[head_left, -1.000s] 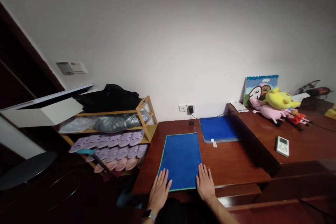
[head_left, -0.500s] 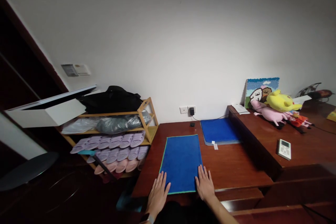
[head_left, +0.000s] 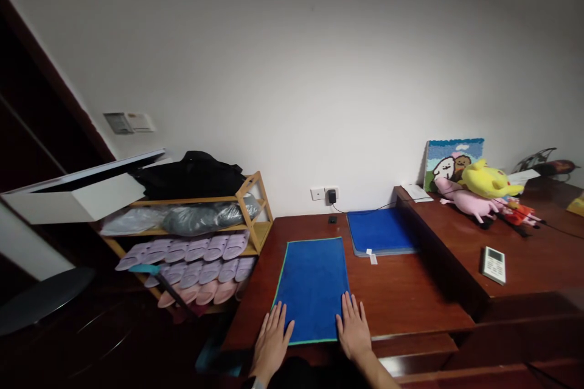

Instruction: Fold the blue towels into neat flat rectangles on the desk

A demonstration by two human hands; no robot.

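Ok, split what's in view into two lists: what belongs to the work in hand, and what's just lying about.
In the work:
- green-edged blue cloth, left hand and right hand at its sides
- blue cloth pile, probably

Apparently lying about:
- white remote
- yellow plush toy
- black bag
- purple slippers

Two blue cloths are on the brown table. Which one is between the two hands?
The green-edged blue cloth, lying flat between left hand and right hand; the other lies nearer the wall.
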